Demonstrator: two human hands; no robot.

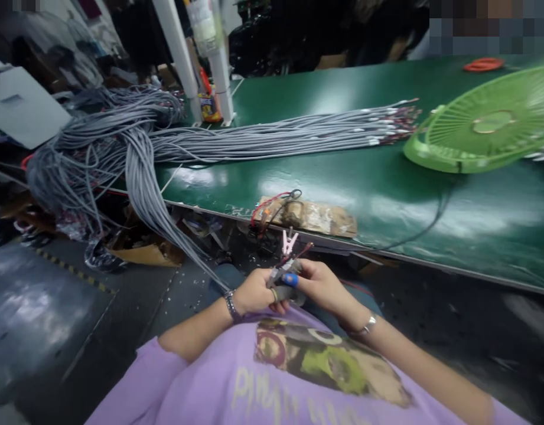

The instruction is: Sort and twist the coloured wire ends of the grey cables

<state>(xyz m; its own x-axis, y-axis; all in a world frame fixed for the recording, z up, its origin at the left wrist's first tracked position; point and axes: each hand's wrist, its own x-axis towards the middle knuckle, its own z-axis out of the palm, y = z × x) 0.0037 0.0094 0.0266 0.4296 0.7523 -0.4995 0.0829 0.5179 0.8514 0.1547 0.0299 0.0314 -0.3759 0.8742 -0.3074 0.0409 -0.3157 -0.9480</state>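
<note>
My left hand (257, 290) is closed around the end of a grey cable (276, 273) in front of my lap. Thin dark red wires (305, 251) stick out past the cable's end. My right hand (322, 289) pinches the same cable end from the other side, with blue tape around its thumb. Grey coverings show on some fingers. Just beyond my hands, a pale pink clip (289, 242) stands at the table edge. Behind it lies a worn wooden board (329, 218) with a small brownish part and red and black leads (272, 200).
A thick bundle of grey cables (254, 139) runs along the green table (342, 177) and hangs off its left side. A green fan (493, 124) stands at right, its cord trailing to the front edge. White posts (221, 82) rise at the back. An open carton (143, 251) sits below.
</note>
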